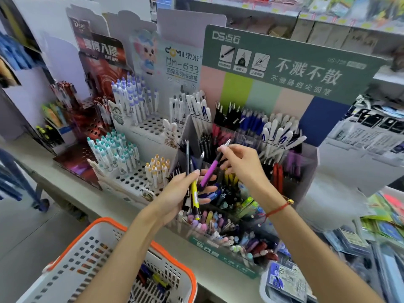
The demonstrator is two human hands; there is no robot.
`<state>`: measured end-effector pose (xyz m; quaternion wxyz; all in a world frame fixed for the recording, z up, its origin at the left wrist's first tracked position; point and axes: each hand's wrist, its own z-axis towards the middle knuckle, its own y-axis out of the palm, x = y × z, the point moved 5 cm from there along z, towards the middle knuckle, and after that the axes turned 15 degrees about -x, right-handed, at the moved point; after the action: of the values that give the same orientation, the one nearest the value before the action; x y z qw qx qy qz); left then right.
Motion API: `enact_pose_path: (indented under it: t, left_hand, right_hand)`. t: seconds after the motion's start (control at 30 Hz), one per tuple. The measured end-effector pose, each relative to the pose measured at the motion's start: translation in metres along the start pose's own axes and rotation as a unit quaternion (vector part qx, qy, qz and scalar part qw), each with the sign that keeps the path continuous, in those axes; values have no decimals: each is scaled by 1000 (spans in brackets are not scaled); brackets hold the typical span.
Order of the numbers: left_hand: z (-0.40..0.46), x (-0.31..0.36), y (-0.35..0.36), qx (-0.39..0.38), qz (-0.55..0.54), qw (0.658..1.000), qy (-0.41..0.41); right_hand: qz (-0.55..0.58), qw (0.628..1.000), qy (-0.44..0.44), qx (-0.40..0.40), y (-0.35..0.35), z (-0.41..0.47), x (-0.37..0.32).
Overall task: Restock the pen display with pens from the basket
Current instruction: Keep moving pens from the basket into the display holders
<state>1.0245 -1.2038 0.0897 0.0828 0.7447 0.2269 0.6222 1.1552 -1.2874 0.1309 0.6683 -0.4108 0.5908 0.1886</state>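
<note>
My left hand (185,193) grips a bundle of pens over the front of the tiered pen display (247,267); a yellow pen (194,193) and a dark one stick out of it. My right hand (239,162) pinches the upper end of a purple pen (208,172) whose lower end still lies among the pens in my left hand. The white basket with an orange rim (105,224) sits at the lower left, with a few pens on its bottom (153,278). The display's compartments hold black, blue, white, red and purple pens.
White perforated pen stands (133,178) with teal, purple and orange capped pens stand to the left on the grey counter (72,189). A green header card (295,68) rises behind the display. Packaged stationery (284,281) lies at the lower right.
</note>
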Motion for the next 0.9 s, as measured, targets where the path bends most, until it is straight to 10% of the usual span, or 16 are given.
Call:
enact_pose_path:
  t: [0.23,0.5,0.9]
  left_hand:
    - [8,-4,7,37,4,999,17]
    - [18,-13,24,9,29,999,18]
    - [43,-18,80,-90,3,996,17]
  right_hand:
    - [50,964,-140,220,-49,-42,-7]
    - [-43,814,-272,511,-130,-106,-3]
    - [-415,873,28,254,-144,-52,2]
